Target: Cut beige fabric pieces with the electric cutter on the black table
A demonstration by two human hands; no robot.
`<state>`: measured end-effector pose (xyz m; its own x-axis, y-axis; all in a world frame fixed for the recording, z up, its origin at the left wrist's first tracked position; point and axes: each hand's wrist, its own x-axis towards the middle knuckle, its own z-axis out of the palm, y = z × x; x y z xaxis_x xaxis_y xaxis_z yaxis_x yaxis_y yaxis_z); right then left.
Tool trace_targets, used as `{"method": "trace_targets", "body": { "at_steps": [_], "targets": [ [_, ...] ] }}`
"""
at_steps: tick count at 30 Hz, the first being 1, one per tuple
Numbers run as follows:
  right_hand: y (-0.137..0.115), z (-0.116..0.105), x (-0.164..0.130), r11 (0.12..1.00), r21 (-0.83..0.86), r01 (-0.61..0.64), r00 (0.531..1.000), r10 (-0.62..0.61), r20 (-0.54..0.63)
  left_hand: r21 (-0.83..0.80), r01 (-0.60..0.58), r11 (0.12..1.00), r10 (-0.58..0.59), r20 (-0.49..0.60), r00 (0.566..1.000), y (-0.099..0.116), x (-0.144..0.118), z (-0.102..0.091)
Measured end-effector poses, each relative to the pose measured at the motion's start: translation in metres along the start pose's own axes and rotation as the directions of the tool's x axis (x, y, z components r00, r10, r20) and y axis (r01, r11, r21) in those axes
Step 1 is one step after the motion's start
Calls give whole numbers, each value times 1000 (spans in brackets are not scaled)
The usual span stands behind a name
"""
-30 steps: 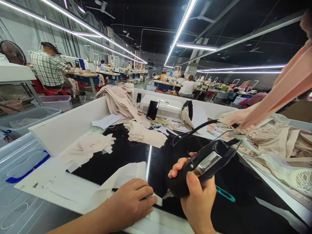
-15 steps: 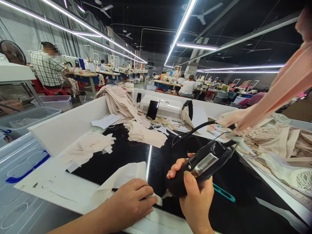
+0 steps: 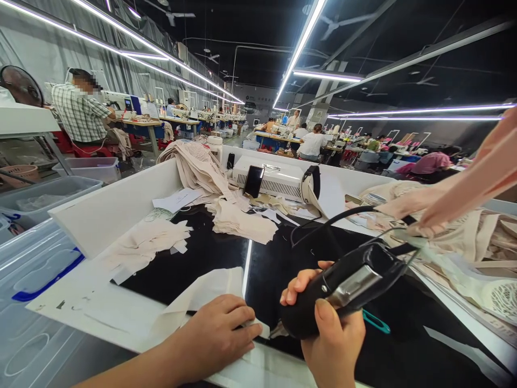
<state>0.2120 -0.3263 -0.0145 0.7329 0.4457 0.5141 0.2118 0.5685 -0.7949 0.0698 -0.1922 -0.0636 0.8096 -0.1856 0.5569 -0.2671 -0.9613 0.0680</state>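
A cream fabric piece (image 3: 218,283) lies over the front edge of the black work surface. My left hand (image 3: 224,337) holds it down near its right corner, fingers closed together over it, thumb hidden. Just right of it, my right hand (image 3: 329,328) is wrapped round a black corded handheld tool (image 3: 343,296) with a metal lever on its side. The tool's narrow metal tip (image 3: 279,330) points left at the fabric corner; I cannot tell whether they touch. A pink cloth strip (image 3: 468,188) is tied near the cord end and runs up to the right.
Fabric stacks (image 3: 242,221) and a loose fabric pile (image 3: 149,242) lie behind my hands. A white machine box (image 3: 270,175) and phone (image 3: 254,181) stand at the back. A teal tool (image 3: 377,322) lies right, by lace pieces (image 3: 501,299). Plastic bins (image 3: 36,318) stand left.
My right hand and the black tool have shifted a little to the right, and the pink strip has swung lower. My left hand has stayed nearly still on the fabric.
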Motion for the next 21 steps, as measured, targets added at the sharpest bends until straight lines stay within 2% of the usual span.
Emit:
{"method": "trace_targets", "body": {
  "at_steps": [7, 15, 21],
  "targets": [
    [2, -1, 0, 999, -38, -24, 1000, 23, -16, -27, 8, 1000, -8, 19, 1000, -3, 0, 0],
    [1, -5, 1, 998, -50, -23, 999, 21, -45, -82, 47, 996, -43, 50, 998, -14, -15, -6],
    [-5, -1, 3, 998, -9, -56, 994, 55, -95, -99, 59, 993, -53, 58, 997, -15, -17, -8]
  ]
}}
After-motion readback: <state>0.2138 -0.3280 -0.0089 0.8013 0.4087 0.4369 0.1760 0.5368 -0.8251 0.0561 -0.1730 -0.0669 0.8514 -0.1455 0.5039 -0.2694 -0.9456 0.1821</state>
